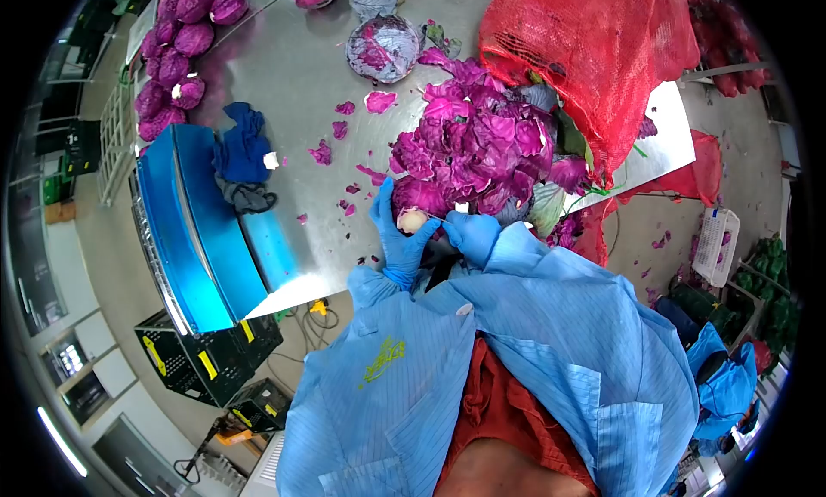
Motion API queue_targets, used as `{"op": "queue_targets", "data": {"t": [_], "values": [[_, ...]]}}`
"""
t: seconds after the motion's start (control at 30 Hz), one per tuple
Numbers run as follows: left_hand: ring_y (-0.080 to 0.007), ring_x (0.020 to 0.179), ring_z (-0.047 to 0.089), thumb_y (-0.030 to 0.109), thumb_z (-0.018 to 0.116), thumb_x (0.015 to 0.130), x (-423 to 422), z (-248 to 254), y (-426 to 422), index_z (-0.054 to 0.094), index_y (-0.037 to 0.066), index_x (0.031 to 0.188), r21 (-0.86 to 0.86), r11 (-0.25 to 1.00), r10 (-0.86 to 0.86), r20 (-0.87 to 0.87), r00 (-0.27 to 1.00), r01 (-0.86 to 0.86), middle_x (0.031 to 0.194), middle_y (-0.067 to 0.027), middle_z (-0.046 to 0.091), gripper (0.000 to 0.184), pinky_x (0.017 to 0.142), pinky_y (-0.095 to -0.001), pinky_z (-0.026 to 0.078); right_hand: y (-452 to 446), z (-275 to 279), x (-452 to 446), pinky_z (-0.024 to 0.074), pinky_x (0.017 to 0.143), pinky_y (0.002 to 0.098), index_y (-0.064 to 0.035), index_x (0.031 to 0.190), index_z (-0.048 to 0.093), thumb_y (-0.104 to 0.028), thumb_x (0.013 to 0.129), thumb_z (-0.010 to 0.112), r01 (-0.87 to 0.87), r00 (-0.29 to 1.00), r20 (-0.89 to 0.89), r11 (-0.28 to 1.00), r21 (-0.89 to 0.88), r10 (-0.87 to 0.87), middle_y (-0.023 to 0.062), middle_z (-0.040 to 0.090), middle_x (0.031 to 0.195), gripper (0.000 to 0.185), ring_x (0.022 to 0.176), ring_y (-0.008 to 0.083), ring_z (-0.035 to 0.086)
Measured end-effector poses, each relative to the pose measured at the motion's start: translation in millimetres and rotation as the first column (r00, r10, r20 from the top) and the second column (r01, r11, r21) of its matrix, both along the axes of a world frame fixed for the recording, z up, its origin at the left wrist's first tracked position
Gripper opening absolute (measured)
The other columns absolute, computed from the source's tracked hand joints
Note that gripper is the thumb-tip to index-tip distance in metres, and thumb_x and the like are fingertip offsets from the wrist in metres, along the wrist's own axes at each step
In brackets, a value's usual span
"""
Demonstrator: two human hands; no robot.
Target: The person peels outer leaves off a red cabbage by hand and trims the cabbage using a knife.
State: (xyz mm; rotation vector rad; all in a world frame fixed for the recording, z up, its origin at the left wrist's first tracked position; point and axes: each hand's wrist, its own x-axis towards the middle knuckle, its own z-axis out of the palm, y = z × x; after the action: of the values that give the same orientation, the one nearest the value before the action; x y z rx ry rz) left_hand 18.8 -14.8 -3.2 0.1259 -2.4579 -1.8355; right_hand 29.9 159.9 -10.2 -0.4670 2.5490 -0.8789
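My left hand [400, 241], in a blue glove, grips a red cabbage [416, 194] from its left side, thumb and fingers spread around it. The pale cut stem end of the cabbage faces me. Close by on the right, my gloved right hand [473, 235] is closed on what looks like a small knife, mostly hidden, with only a thin edge showing towards the stem. Beyond both hands lies a heap of loose purple cabbage leaves [482, 144]. A small white stem piece [462, 208] rests by my right hand.
A red mesh sack [594, 49] lies at the table's right. Trimmed cabbages [172, 67] line the far left, near a blue box [194, 222] and dark blue cloth [241, 144]. An untrimmed cabbage [384, 49] sits on the metal table [301, 75]. Black crates [206, 355] stand below.
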Motion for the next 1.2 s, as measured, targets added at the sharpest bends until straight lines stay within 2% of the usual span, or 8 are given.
{"op": "queue_targets", "data": {"t": [0.2, 0.4, 0.6, 0.8, 0.9, 1.0, 1.1, 1.2], "values": [[-0.0267, 0.128, 0.039, 0.018, 0.086, 0.062, -3.0, -5.7, -0.2, 0.034, 0.009, 0.145, 0.036, 0.999, 0.011, -0.026, 1.000, -0.010, 0.141, -0.0109, 0.038, 0.098, 0.111, -0.0392, 0.028, -1.8, 12.8, -4.5, 0.0506, 0.058, 0.0513, -0.0088, 0.096, 0.056, -0.030, 0.093, 0.050, 0.031, 0.998, 0.054, 0.999, 0.037, -0.033, 0.0175, 0.066, 0.083, 0.022, 0.069, 0.0387, 0.066], [-0.0282, 0.127, 0.039, 0.018, 0.084, 0.064, -5.0, -2.6, 4.5, 0.034, 0.010, 0.145, 0.007, 0.999, 0.051, -0.025, 0.998, -0.051, 0.139, -0.0121, 0.038, 0.095, 0.110, -0.0404, 0.029, -3.4, 19.9, -11.8, 0.0492, 0.052, 0.0480, -0.0075, 0.095, 0.055, -0.024, 0.091, 0.053, 0.000, 1.000, -0.028, 0.998, 0.067, 0.002, 0.0175, 0.064, 0.076, 0.017, 0.064, 0.0364, 0.065], [-0.0323, 0.124, 0.038, 0.019, 0.082, 0.065, -6.9, 0.4, 8.5, 0.033, 0.013, 0.146, -0.032, 0.997, 0.066, -0.012, 0.998, -0.067, 0.136, -0.0163, 0.036, 0.095, 0.108, -0.0432, 0.030, -0.1, 27.1, -18.7, 0.0515, 0.058, 0.0488, -0.0064, 0.094, 0.057, -0.027, 0.088, 0.055, -0.058, 0.998, 0.005, 0.988, 0.143, 0.058, 0.0178, 0.066, 0.078, 0.022, 0.067, 0.0381, 0.066], [-0.0339, 0.124, 0.037, 0.018, 0.082, 0.065, -7.5, 5.7, 13.3, 0.032, 0.014, 0.147, -0.052, 0.995, 0.081, 0.001, 0.997, -0.081, 0.136, -0.0182, 0.033, 0.096, 0.107, -0.0442, 0.030, 2.4, 8.6, -25.5, 0.0513, 0.060, 0.0499, -0.0051, 0.091, 0.058, -0.030, 0.091, 0.052, -0.100, 0.993, -0.057, 0.993, 0.066, 0.104, 0.0186, 0.065, 0.072, 0.025, 0.067, 0.0384, 0.066], [-0.0342, 0.124, 0.036, 0.019, 0.081, 0.065, -6.1, 4.8, 15.7, 0.031, 0.014, 0.147, -0.081, 0.994, 0.077, -0.006, 0.997, -0.077, 0.136, -0.0186, 0.032, 0.096, 0.108, -0.0446, 0.029, 8.1, 21.5, -24.8, 0.0516, 0.060, 0.0496, -0.0042, 0.091, 0.058, -0.031, 0.091, 0.050, -0.090, 0.994, -0.043, 0.984, 0.151, 0.098, 0.0198, 0.065, 0.071, 0.028, 0.068, 0.0384, 0.066], [-0.0348, 0.125, 0.035, 0.019, 0.082, 0.066, -6.3, 5.1, 17.7, 0.031, 0.013, 0.147, -0.079, 0.994, 0.081, 0.013, 0.997, -0.080, 0.137, -0.0193, 0.032, 0.096, 0.108, -0.0451, 0.029, 7.5, 24.2, -31.8, 0.0522, 0.062, 0.0486, -0.0041, 0.092, 0.059, -0.031, 0.092, 0.050, -0.058, 0.997, 0.056, 0.989, 0.138, 0.051, 0.0199, 0.067, 0.075, 0.028, 0.071, 0.0379, 0.067], [-0.0353, 0.126, 0.035, 0.020, 0.082, 0.065, -6.3, 4.7, 18.6, 0.031, 0.013, 0.146, -0.107, 0.992, 0.068, 0.005, 0.998, -0.067, 0.137, -0.0202, 0.032, 0.096, 0.108, -0.0456, 0.028, 7.5, 34.6, -31.0, 0.0537, 0.060, 0.0441, -0.0038, 0.095, 0.060, -0.020, 0.085, 0.057, -0.103, 0.995, 0.034, 0.974, 0.204, 0.098, 0.0167, 0.065, 0.085, 0.020, 0.070, 0.0347, 0.067], [-0.0389, 0.130, 0.031, 0.023, 0.084, 0.064, -6.1, 3.5, 19.2, 0.032, 0.014, 0.147, -0.136, 0.989, 0.058, -0.004, 0.998, -0.058, 0.140, -0.0230, 0.031, 0.098, 0.109, -0.0479, 0.026, 12.4, 24.3, -24.5, 0.0537, 0.061, 0.0449, -0.0042, 0.095, 0.059, -0.019, 0.085, 0.056, -0.045, 0.995, -0.079, 0.986, 0.160, 0.059, 0.0176, 0.066, 0.086, 0.018, 0.070, 0.0359, 0.067]]}}
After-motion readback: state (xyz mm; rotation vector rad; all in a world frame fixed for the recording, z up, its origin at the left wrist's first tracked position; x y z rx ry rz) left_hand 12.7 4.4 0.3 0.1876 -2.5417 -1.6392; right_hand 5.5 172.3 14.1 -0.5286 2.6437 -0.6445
